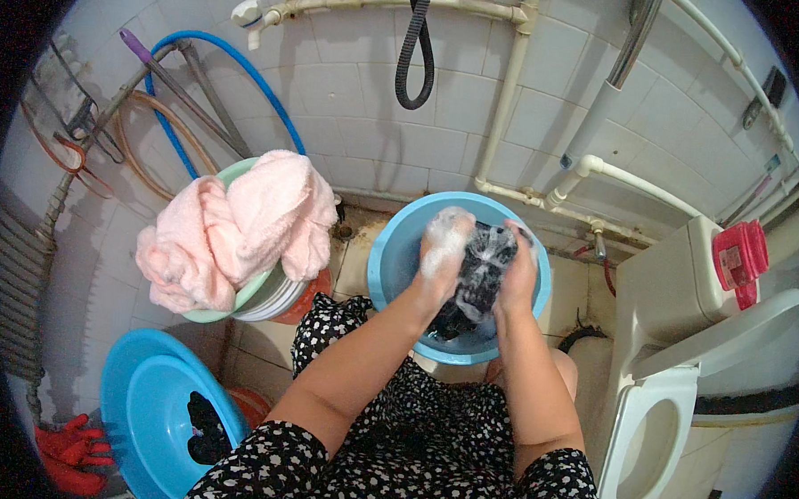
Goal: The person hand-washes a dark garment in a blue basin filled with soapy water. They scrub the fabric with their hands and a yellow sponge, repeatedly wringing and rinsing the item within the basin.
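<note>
Both my hands grip a wet black cloth (485,275) streaked with white suds, stretched between them inside a light blue basin (389,249). My left hand (446,250) is closed on its left side, its back thickly coated with foam. On the right edge my right hand (518,271) holds on, with some foam near the fingertips. The lower part of the cloth hangs toward dark water in the basin. What kind of garment it is, I cannot make out.
A pink towel (240,229) overflows a pale green basin (202,315) at left. Below it, a larger blue basin (130,407) holds a dark cloth (204,430); red rubber gloves (71,458) lie beside it. A toilet (645,447) stands right; a black hose (412,54) hangs ahead.
</note>
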Available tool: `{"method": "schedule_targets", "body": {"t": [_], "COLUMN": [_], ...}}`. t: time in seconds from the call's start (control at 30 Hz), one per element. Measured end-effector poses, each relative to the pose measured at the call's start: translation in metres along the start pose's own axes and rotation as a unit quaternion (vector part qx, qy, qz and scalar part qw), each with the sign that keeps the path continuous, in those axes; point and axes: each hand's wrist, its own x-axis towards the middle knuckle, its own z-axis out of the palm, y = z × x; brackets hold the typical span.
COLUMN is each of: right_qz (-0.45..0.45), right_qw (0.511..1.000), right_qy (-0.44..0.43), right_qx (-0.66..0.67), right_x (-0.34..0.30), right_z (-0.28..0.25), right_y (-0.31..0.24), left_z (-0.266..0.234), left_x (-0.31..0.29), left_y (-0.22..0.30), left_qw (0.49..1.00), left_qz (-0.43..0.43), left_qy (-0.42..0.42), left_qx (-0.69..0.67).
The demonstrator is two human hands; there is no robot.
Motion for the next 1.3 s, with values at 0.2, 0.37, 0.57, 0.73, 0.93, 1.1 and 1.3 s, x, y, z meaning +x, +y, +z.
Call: {"method": "schedule_targets", "body": {"t": [0.2, 0.37, 0.57, 0.73, 0.93, 1.1, 1.3], "right_qz": [0.011, -0.038, -0.066, -0.105, -0.119, -0.139, -0.153], "right_qw": [0.999, 0.99, 0.995, 0.99, 0.984, 0.981, 0.98], "right_qy": [-0.018, 0.028, 0.055, 0.039, 0.019, 0.002, -0.02], "right_qx": [-0.04, -0.133, -0.05, 0.084, 0.13, 0.138, 0.126], "right_x": [-0.045, -0.013, 0.013, 0.025, 0.029, 0.023, 0.02], "right_z": [0.029, 0.009, -0.002, -0.017, -0.035, -0.057, -0.062], "right_y": [0.036, 0.016, -0.023, -0.067, -0.091, -0.115, -0.12], "left_z": [-0.025, -0.008, -0.009, -0.007, 0.003, -0.001, -0.01], "left_x": [0.035, 0.015, 0.027, 0.02, 0.002, 0.007, 0.013], "left_y": [-0.003, -0.023, 0.008, 0.009, -0.022, -0.011, -0.027], "left_qw": [0.996, 0.985, 0.943, 0.895, 0.861, 0.905, 0.817], "left_qz": [0.02, -0.097, -0.26, -0.185, 0.009, 0.087, -0.369], "left_qy": [0.085, 0.103, -0.118, -0.38, -0.312, -0.257, -0.41], "left_qx": [-0.008, -0.101, -0.168, 0.143, 0.402, 0.329, 0.166]}}
